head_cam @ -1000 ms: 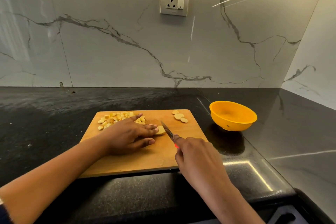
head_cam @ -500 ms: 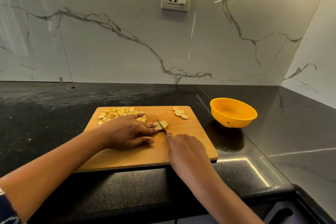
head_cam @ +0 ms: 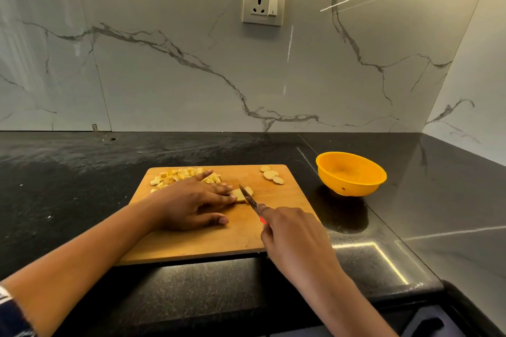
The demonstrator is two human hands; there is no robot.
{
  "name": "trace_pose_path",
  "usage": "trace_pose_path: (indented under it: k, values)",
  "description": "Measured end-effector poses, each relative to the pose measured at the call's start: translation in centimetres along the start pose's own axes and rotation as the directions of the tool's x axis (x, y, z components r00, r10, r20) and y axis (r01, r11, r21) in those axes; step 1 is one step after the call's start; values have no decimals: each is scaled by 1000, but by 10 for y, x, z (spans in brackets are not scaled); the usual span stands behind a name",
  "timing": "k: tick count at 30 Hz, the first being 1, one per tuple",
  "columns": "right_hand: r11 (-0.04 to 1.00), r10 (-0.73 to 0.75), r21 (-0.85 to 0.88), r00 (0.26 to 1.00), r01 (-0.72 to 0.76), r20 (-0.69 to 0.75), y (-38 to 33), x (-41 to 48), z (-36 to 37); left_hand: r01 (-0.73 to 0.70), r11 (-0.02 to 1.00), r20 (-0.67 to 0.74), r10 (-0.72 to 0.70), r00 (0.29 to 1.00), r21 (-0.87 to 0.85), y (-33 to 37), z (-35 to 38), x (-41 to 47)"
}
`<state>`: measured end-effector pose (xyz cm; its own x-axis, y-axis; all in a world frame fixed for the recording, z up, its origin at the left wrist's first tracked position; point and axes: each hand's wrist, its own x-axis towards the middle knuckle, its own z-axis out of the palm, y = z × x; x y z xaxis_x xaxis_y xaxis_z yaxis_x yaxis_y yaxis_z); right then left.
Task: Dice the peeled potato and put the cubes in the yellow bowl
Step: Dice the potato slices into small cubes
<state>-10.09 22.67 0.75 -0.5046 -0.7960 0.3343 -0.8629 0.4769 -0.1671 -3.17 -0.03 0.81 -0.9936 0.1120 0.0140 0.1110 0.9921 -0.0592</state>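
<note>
Cubes [head_cam: 186, 175] of potato lay heaped at the far left of the cutting board [head_cam: 191, 243], so a good share of the dicing looked done. None of them had reached the yellow bowl [head_cam: 353, 186], which stood on the desk [head_cam: 68, 186] just right of the board and, as far as I could see into it, held nothing.

My left hand [head_cam: 189, 202] lay flat over the potato piece [head_cam: 240, 195] near the board's middle. Its fingers [head_cam: 221, 194] were nearly straight, pressing down on the piece rather than curling round it. My right hand [head_cam: 294, 235] was wrapped round the knife [head_cam: 247, 195], forefinger stretched along the top and only a bit of red handle showing. The blade was down into the piece, right beside my left fingertips.

Three round slices [head_cam: 271, 174] sat near the far right corner, uncut. By my reckoning I was past the middle of the cutting. This piece and those slices were left to dice, and then the whole lot had to go into the bowl, a step not yet begun.
</note>
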Motion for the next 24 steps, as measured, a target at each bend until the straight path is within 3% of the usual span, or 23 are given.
trace_pose_path:
  k: [6, 14, 19, 24]
  values:
    - [999, -10, -42, 998, 13, 59, -8, 10, 10, -13, 999, 56, 10, 998, 42, -1, -2, 2]
    - [992, -12, -119, 978, 37, 206, -20, 24, 10, -37, 995, 22, 35, 999, 96, -1, -2, 4]
    - [995, -73, -59, 988, 81, 133, -4, -12, -7, -37, 995, 2, 37, 999, 93, 0, 0, 4]
    - [999, 32, -3, 994, -32, -109, 14, -6, -17, -29, 998, -256, 14, 966, -54, -1, 8, 1]
